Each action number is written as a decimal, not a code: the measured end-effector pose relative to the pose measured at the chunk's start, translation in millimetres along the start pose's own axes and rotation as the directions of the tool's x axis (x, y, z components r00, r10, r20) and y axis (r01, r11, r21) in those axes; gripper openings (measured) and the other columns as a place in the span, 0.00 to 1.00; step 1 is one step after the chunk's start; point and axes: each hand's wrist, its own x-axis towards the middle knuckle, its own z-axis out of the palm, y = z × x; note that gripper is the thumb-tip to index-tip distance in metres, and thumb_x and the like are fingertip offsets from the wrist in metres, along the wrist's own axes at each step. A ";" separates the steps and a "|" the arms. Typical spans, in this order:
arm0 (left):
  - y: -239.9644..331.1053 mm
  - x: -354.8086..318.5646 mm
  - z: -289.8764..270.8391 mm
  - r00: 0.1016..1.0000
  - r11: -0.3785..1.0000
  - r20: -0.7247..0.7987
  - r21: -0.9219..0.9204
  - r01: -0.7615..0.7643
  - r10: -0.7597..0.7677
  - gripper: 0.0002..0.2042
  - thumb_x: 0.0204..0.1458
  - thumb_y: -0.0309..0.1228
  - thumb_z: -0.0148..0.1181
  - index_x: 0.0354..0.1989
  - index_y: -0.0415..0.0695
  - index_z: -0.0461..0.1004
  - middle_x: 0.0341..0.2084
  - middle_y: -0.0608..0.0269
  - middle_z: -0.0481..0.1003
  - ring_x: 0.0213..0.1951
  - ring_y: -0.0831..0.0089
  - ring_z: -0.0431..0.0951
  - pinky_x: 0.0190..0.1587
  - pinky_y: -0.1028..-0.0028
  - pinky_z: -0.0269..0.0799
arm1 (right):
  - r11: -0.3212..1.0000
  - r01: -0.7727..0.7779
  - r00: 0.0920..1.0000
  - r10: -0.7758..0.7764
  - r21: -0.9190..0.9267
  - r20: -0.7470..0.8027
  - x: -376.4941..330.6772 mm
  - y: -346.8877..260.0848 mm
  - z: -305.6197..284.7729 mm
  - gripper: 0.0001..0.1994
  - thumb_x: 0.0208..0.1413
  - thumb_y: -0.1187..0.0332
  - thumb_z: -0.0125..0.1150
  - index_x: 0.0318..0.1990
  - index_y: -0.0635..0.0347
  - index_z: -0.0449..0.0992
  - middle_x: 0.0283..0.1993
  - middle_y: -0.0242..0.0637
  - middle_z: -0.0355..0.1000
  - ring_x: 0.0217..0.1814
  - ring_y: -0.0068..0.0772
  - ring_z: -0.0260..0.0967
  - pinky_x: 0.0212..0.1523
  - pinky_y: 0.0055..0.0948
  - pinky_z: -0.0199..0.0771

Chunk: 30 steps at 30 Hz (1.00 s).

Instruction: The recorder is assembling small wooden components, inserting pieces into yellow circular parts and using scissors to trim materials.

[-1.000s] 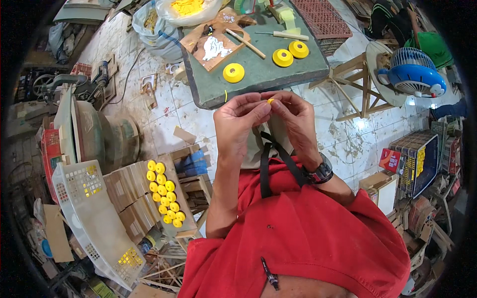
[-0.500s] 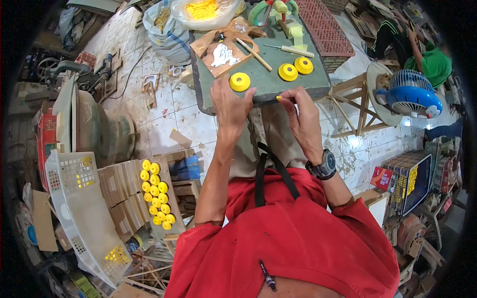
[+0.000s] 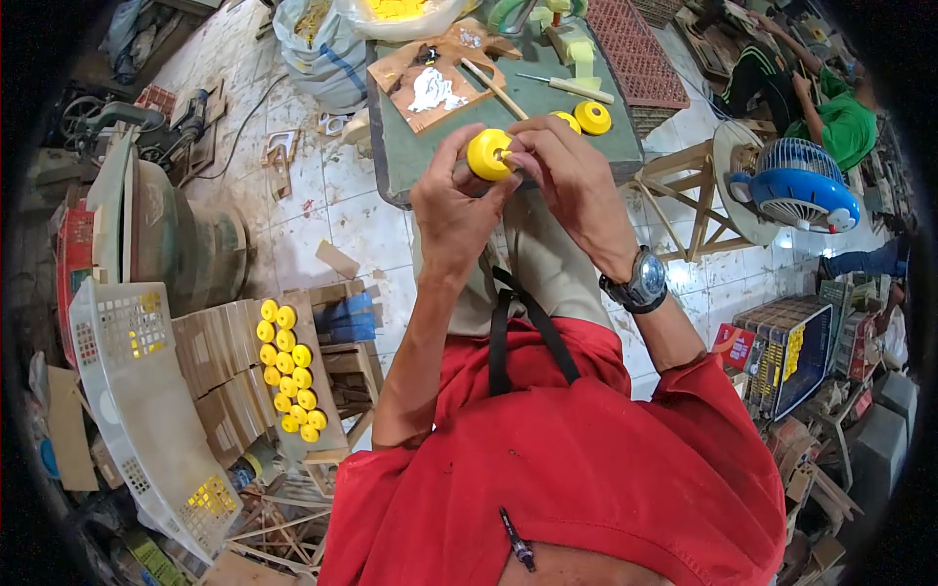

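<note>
A round yellow disc (image 3: 486,156) with a hole in its middle is gripped in my left hand (image 3: 451,217), tilted up above the near edge of the green-topped table (image 3: 552,107). My right hand (image 3: 578,191) has its thumb and fingers pinched at the disc's hole, on a small yellow piece that they almost wholly cover. Two more yellow discs (image 3: 592,117) lie on the table just beyond my right hand, one partly hidden by it. On a wooden board (image 3: 420,115) spreads a patch of white paste (image 3: 436,90). A wooden stick (image 3: 493,88) rests partly on that board.
A thin tool with a pale handle (image 3: 581,90) lies near green tape (image 3: 583,61). To my left, several yellow discs (image 3: 284,340) sit on a plank beside a white plastic basket (image 3: 147,391). On the right stands a blue fan (image 3: 806,186); a person in green (image 3: 840,127) sits beyond.
My left hand has lifted the disc off the table. My right hand has moved left and brought the small yellow piece to the disc's hole. The view has shifted slightly.
</note>
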 end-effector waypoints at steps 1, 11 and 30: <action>2.8 -0.6 -0.1 1.000 1.000 -0.001 0.015 -0.019 0.019 0.27 0.39 0.17 0.69 0.51 0.37 0.69 0.39 0.54 0.77 0.39 0.70 0.81 0.38 0.76 0.80 | 1.000 0.013 1.000 -0.013 -0.007 0.005 0.4 -0.9 0.1 0.07 0.54 0.73 0.55 0.39 0.65 0.70 0.40 0.44 0.69 0.41 0.48 0.69 0.40 0.38 0.70; 11.0 -3.7 -6.8 0.993 0.970 0.022 0.213 -0.120 0.118 0.27 0.40 0.24 0.72 0.51 0.38 0.69 0.40 0.59 0.77 0.38 0.74 0.80 0.39 0.78 0.79 | 0.988 0.067 0.993 -0.052 -0.136 0.107 0.5 -6.5 -1.7 0.11 0.48 0.77 0.54 0.41 0.65 0.69 0.45 0.44 0.68 0.46 0.47 0.68 0.44 0.37 0.69; 17.3 -9.7 -10.2 0.997 0.985 0.075 0.173 0.011 -0.025 0.27 0.38 0.19 0.71 0.50 0.40 0.69 0.39 0.58 0.79 0.39 0.70 0.81 0.41 0.76 0.80 | 0.986 0.085 0.989 -0.065 -0.142 0.135 -6.2 -4.4 -11.1 0.14 0.38 0.78 0.59 0.37 0.56 0.76 0.34 0.36 0.71 0.33 0.43 0.71 0.30 0.37 0.70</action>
